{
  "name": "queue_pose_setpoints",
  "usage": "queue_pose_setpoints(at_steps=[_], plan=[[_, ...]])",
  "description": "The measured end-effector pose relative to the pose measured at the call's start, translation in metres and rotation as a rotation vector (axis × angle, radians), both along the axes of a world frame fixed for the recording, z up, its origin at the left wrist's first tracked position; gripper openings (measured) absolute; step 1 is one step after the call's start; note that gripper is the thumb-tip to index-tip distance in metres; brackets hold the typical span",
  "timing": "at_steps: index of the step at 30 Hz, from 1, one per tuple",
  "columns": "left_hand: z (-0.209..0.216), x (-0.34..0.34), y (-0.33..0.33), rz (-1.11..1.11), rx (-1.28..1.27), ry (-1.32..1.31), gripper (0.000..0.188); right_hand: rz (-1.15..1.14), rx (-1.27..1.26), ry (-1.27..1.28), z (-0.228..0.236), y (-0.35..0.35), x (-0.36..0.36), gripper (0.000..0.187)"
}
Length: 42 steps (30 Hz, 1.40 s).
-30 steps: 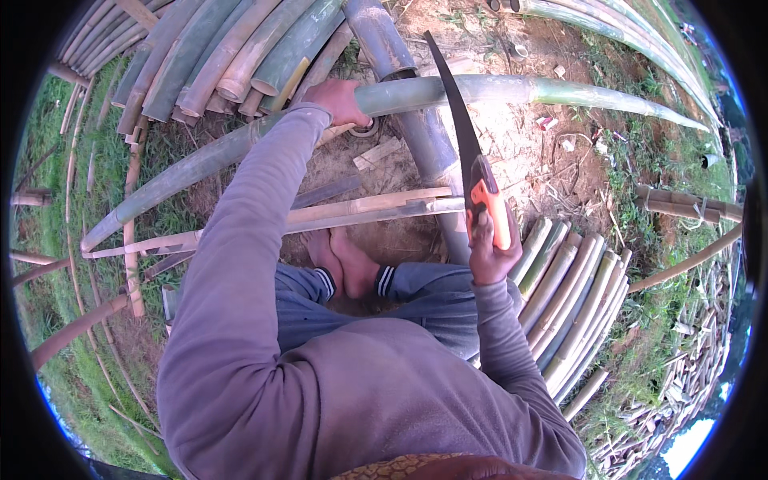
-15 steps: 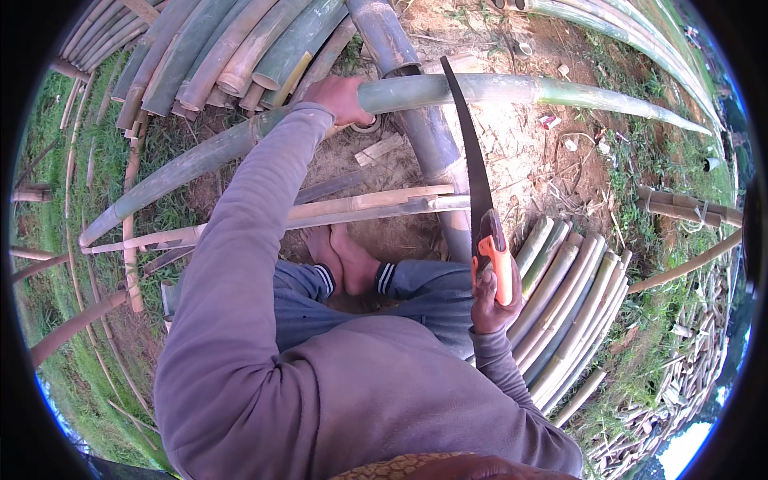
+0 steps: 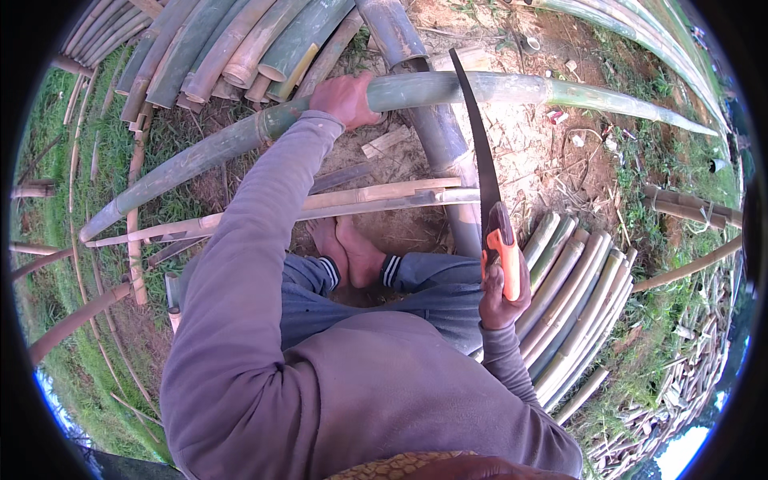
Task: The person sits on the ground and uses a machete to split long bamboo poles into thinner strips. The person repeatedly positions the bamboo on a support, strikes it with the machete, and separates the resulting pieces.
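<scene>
A long green bamboo pole (image 3: 488,88) lies crosswise over a thicker dark bamboo log (image 3: 440,144). My left hand (image 3: 342,102) is wrapped round the pole, left of the log. In my right hand (image 3: 502,302) is a hand saw (image 3: 486,172), held by its orange handle. Its dark, slightly curved blade points away from me, and the tip reaches up past the pole just right of the log. I cannot tell whether the teeth touch the pole. Split bamboo strips (image 3: 384,198) lie nearer me, ahead of my bare feet.
Thick cut bamboo lengths (image 3: 264,48) are stacked at the far left. Another pile of cut bamboo (image 3: 572,296) lies right of my leg. More long poles (image 3: 632,32) run along the far right. Offcuts (image 3: 386,142) lie on the dirt, and bamboo scraps (image 3: 680,384) are heaped at the right.
The whole view has shifted slightly. My left hand keeps its grip on the pole, and the saw stays in my right hand at nearly the same place against it.
</scene>
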<state>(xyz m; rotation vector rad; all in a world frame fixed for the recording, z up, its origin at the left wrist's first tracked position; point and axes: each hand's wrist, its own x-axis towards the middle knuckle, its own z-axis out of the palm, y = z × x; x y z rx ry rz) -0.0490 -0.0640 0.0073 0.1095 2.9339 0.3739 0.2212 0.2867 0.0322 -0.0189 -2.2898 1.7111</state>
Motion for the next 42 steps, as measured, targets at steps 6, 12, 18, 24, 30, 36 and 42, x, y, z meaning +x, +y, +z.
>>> queue_pose_setpoints(at_steps=[6,12,18,24,30,36,42], plan=[[0.001,0.006,0.017,-0.007,-0.017,0.048,0.073,-0.046,0.057,0.072,-0.013,-0.044,-0.166,0.04],[0.001,-0.01,-0.008,-0.053,0.025,-0.08,0.083,0.05,0.006,0.034,0.001,-0.055,-0.223,0.041],[0.007,-0.015,-0.006,-0.069,0.033,-0.179,0.082,0.096,-0.16,-0.004,0.007,-0.053,-0.209,0.046],[0.018,-0.001,0.002,-0.054,-0.038,-0.159,0.071,-0.047,0.005,-0.121,0.055,-0.051,-0.192,0.042],[0.008,0.004,-0.005,-0.07,-0.012,-0.093,0.075,-0.069,0.028,0.01,0.034,0.002,0.017,0.039],[0.004,0.011,0.005,-0.019,-0.017,-0.04,0.071,-0.101,0.169,-0.04,0.008,-0.04,-0.151,0.037],[0.012,0.011,0.001,-0.032,-0.052,-0.038,0.066,-0.027,0.124,-0.057,0.013,-0.047,-0.199,0.039]])
